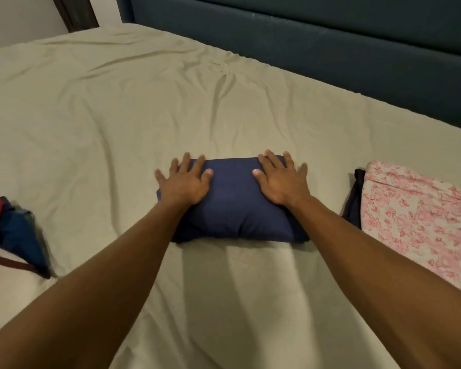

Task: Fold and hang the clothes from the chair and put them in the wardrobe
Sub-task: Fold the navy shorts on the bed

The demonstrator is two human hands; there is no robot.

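Observation:
A folded navy blue garment lies as a compact rectangle in the middle of the bed. My left hand presses flat on its left end with fingers spread. My right hand presses flat on its right end, fingers straight and spread too. Both forearms reach in from the bottom of the view.
To the right lies a folded pink floral cloth on top of a dark garment. At the left edge sits a blue and red item with a brown strap. A dark teal headboard runs along the far right side.

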